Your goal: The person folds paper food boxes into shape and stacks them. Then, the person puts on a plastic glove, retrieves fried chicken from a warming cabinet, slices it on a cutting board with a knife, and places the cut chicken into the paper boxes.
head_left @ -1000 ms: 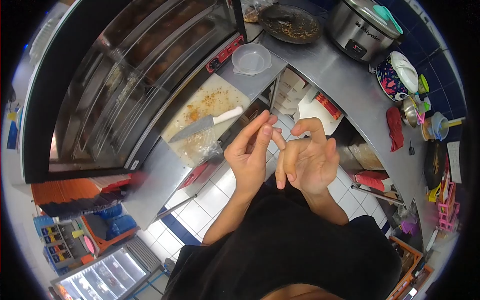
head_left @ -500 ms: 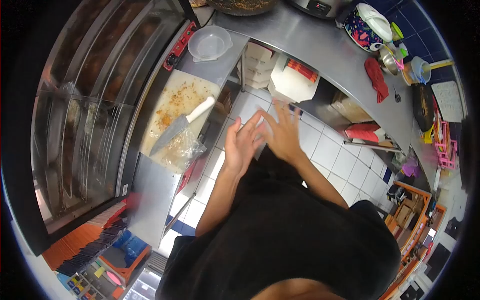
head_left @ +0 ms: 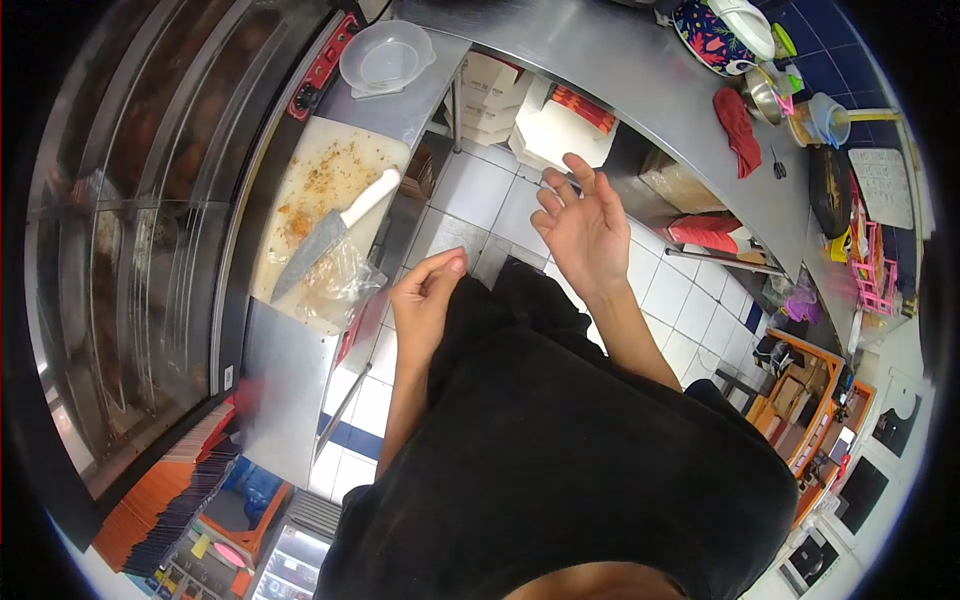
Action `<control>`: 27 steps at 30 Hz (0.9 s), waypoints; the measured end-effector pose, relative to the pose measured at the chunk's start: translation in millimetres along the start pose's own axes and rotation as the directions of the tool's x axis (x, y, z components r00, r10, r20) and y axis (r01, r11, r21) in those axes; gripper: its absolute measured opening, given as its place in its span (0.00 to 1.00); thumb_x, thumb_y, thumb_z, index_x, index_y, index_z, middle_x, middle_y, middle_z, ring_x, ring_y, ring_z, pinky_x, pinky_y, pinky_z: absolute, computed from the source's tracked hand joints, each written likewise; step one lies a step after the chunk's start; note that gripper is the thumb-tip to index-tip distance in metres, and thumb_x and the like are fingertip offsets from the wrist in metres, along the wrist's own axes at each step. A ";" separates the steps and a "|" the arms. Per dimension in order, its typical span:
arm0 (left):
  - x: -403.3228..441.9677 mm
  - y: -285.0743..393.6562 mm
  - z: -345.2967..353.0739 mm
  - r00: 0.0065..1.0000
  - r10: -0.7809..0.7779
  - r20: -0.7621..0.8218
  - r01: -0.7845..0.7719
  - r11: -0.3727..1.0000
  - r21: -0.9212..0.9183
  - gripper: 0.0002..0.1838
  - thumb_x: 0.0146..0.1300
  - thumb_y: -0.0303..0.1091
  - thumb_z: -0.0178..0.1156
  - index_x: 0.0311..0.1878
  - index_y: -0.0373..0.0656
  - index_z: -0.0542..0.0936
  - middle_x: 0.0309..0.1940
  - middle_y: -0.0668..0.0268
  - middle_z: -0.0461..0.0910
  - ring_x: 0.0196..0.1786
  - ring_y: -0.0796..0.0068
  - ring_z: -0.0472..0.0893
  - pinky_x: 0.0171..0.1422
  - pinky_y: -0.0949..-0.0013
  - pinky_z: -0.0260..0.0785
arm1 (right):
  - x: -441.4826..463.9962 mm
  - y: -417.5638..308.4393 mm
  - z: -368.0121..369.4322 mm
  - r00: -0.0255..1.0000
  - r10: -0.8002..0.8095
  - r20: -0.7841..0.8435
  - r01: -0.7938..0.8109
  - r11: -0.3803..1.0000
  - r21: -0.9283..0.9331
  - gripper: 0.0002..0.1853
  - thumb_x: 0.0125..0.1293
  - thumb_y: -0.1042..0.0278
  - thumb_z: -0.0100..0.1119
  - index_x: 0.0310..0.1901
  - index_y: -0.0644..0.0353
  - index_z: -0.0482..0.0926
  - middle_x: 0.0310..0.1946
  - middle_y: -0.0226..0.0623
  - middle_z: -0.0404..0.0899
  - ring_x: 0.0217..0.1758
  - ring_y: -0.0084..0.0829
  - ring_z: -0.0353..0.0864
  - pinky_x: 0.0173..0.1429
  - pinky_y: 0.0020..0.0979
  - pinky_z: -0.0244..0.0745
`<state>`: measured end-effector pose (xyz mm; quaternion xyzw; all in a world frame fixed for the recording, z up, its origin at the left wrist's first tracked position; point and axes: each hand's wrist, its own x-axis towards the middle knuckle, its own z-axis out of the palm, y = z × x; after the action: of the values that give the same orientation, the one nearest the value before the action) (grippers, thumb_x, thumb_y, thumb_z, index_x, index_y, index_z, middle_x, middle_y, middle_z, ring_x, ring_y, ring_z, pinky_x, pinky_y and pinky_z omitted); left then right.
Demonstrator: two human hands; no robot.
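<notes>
My left hand (head_left: 426, 296) is raised over the floor, just right of the cutting board (head_left: 345, 150); its fingertips are pinched together, and anything between them is too small to see. My right hand (head_left: 588, 228) is up with the palm showing, its fingers apart and slightly curled, holding nothing. On the board, strewn with orange crumbs, lie a knife (head_left: 322, 243) with a white handle and a crumpled clear plastic bag (head_left: 342, 285). Neither hand touches them.
A glass display cabinet (head_left: 150, 210) stands at the left. Behind the board sits a clear plastic bowl (head_left: 385, 57). The steel counter (head_left: 600, 60) curves right, bearing a red cloth (head_left: 736, 132) and a patterned pot (head_left: 712, 38). White boxes (head_left: 560, 130) are stacked below it.
My hands were close together and have moved apart. The left fingers have closed into a pinch, and the right palm has turned into view. The camera view has shifted to the right.
</notes>
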<state>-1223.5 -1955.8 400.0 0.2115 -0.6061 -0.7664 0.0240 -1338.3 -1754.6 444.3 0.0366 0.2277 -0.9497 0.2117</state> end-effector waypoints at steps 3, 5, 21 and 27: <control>3.0 7.8 5.5 0.997 0.074 0.038 -0.073 0.997 -0.019 0.10 0.72 0.27 0.69 0.53 0.33 0.87 0.46 0.61 0.89 0.48 0.78 0.86 0.57 0.74 0.77 | 3.8 0.7 14.8 0.998 0.009 0.054 -0.007 0.999 -0.040 0.22 0.80 0.52 0.51 0.66 0.55 0.71 0.55 0.36 0.73 0.53 0.29 0.72 0.56 0.33 0.68; 2.1 6.6 3.8 0.993 0.106 0.057 -0.105 0.994 -0.019 0.10 0.72 0.27 0.69 0.52 0.33 0.86 0.45 0.62 0.89 0.47 0.78 0.86 0.56 0.74 0.77 | 2.9 4.1 17.5 0.997 0.022 0.074 -0.018 0.999 -0.050 0.20 0.78 0.55 0.55 0.66 0.54 0.71 0.56 0.35 0.72 0.53 0.29 0.72 0.56 0.32 0.68; -57.0 -82.2 -88.1 0.952 -0.170 -0.254 0.168 0.985 -0.031 0.14 0.80 0.37 0.58 0.50 0.33 0.83 0.39 0.61 0.86 0.42 0.75 0.85 0.52 0.70 0.80 | 1.5 27.3 35.6 0.938 0.088 0.336 -0.132 0.985 0.110 0.08 0.70 0.61 0.59 0.45 0.50 0.70 0.39 0.29 0.64 0.44 0.27 0.64 0.48 0.30 0.65; -58.1 -88.4 -93.0 0.926 -0.146 -0.347 0.125 0.989 -0.082 0.13 0.78 0.34 0.61 0.55 0.35 0.82 0.47 0.59 0.84 0.48 0.73 0.84 0.55 0.67 0.83 | 8.6 34.1 -7.8 0.903 0.213 0.373 0.428 -0.369 -0.825 0.47 0.63 0.86 0.57 0.82 0.38 0.61 0.82 0.55 0.53 0.85 0.59 0.52 0.83 0.51 0.56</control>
<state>-1118.4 -2000.9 317.7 0.3859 -0.5534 -0.7332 0.0854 -1332.0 -1781.9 421.7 -0.3632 0.8621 -0.3419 0.0890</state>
